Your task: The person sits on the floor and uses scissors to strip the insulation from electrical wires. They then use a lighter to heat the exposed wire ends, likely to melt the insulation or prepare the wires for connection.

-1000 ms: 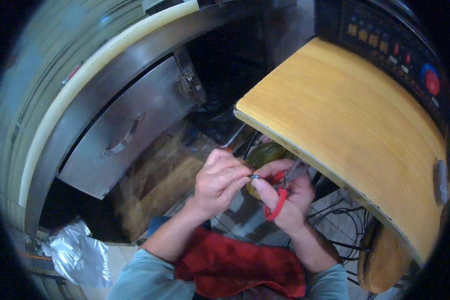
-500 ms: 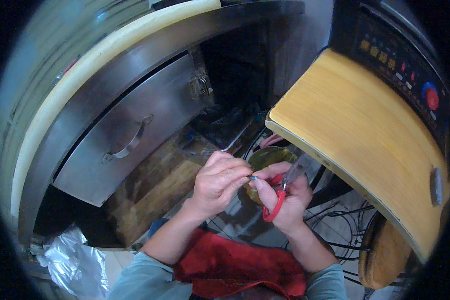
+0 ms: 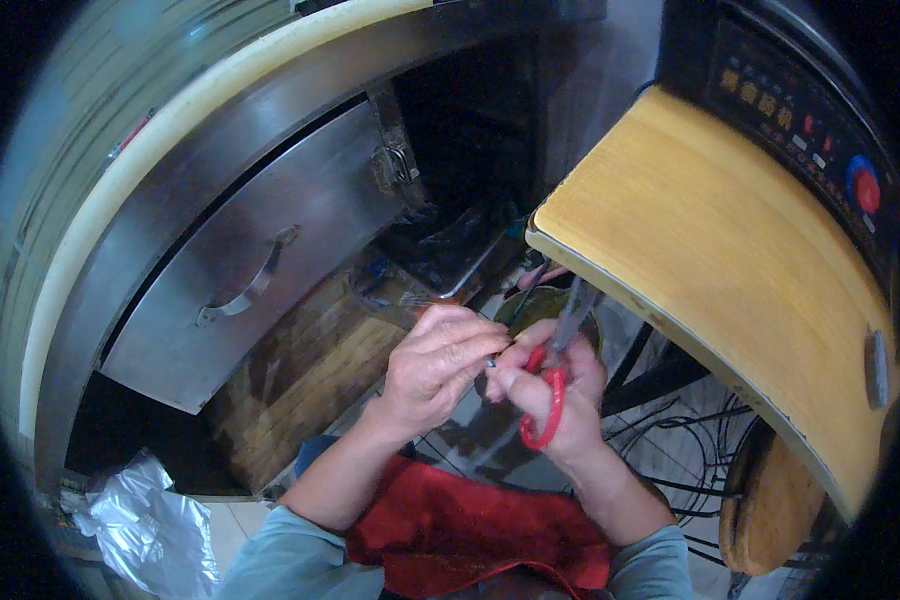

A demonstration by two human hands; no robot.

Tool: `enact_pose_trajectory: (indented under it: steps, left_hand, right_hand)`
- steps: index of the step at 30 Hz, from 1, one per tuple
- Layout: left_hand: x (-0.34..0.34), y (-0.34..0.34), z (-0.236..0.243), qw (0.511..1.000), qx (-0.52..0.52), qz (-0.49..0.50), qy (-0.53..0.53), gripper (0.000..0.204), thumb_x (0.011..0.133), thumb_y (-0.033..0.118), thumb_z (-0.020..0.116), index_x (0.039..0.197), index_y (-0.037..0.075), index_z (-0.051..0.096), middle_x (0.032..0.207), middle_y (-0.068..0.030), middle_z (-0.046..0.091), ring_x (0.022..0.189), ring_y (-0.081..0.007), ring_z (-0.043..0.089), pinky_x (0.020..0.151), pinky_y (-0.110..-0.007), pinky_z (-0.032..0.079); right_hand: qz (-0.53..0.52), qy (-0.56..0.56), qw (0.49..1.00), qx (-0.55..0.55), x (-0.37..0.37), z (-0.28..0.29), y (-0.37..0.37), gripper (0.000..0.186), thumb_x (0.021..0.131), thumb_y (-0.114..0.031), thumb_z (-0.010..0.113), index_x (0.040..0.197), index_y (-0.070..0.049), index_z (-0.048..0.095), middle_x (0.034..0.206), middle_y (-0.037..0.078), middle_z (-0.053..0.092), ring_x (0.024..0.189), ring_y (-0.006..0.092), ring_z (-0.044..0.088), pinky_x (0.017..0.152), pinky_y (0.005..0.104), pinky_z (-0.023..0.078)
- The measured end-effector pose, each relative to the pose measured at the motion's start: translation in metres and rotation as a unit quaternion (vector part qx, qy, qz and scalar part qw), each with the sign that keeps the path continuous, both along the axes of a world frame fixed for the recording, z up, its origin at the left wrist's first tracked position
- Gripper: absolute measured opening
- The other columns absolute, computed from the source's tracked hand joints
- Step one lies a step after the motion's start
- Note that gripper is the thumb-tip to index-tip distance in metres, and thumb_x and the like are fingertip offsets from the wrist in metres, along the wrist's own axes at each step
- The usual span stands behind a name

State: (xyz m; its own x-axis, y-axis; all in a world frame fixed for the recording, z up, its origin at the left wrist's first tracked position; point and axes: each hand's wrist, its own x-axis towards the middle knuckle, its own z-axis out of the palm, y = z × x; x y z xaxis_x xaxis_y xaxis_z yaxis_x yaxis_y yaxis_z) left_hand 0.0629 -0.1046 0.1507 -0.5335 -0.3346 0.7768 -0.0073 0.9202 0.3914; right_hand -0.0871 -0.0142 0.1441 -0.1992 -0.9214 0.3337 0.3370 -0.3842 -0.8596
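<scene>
In front of my red apron [image 3: 480,525], my two hands meet fingertip to fingertip. My left hand [image 3: 438,365] is closed in a pinch at a tiny bluish-dark piece [image 3: 491,364], too small to name. Scissors with red handles [image 3: 557,395] lie in my right hand [image 3: 575,375], blades pointing up and away. The thumb and forefinger of that same hand are pressed together beside the tiny piece. Beyond the hands, partly hidden by them, is a yellowish-green bowl or bucket [image 3: 547,302].
A steel cabinet door with a handle [image 3: 255,285] fills the left, above wooden boards [image 3: 305,360]. Crumpled foil [image 3: 150,525] sits at lower left. On the right are a wooden board top [image 3: 720,230], a black control panel [image 3: 795,120], loose cables [image 3: 690,450] and a round wooden board [image 3: 770,500].
My right hand has shifted slightly left, turning the scissors so their blades point more upward. The left hand stays nearly in place, still pinching.
</scene>
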Motion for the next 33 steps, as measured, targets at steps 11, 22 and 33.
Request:
enact_pose_trajectory:
  steps: [11, 22, 33]
  left_hand:
    - [0.000, 0.005, 0.002, 0.999, -0.037, -0.009, -0.022, 0.024, 0.074, 0.000, 0.067, 0.098, 0.000, 0.064, 0.098, -0.0132, 0.064, 0.087, -0.0310, 0.060, 0.078, -0.038, 0.048]
    - [-0.004, 0.011, -0.002, 0.997, 0.040, -0.070, 0.012, 0.023, 0.077, -0.002, 0.065, 0.100, -0.002, 0.063, 0.100, -0.0162, 0.063, 0.090, -0.0312, 0.063, 0.077, -0.036, 0.051]
    - [-0.003, 0.012, -0.001, 0.998, 0.052, -0.045, -0.002, 0.024, 0.077, -0.005, 0.064, 0.101, -0.002, 0.064, 0.099, -0.0176, 0.064, 0.089, -0.0307, 0.065, 0.077, -0.035, 0.052]
  right_hand:
    - [-0.103, 0.208, 0.971, -0.064, -0.006, 0.005, 0.005, 0.035, 0.078, 0.005, 0.068, 0.107, -0.002, 0.049, 0.087, 0.010, 0.063, 0.076, 0.0165, 0.062, 0.067, 0.0310, 0.055]
    - [-0.015, -0.024, 1.000, -0.004, -0.006, -0.001, 0.007, 0.032, 0.076, 0.005, 0.072, 0.102, -0.004, 0.056, 0.090, 0.006, 0.065, 0.079, 0.0140, 0.064, 0.072, 0.0283, 0.053]
    - [-0.040, 0.040, 0.997, -0.060, -0.005, -0.005, 0.004, 0.036, 0.080, 0.008, 0.065, 0.110, -0.002, 0.048, 0.093, 0.014, 0.064, 0.081, 0.0220, 0.066, 0.072, 0.0345, 0.059]
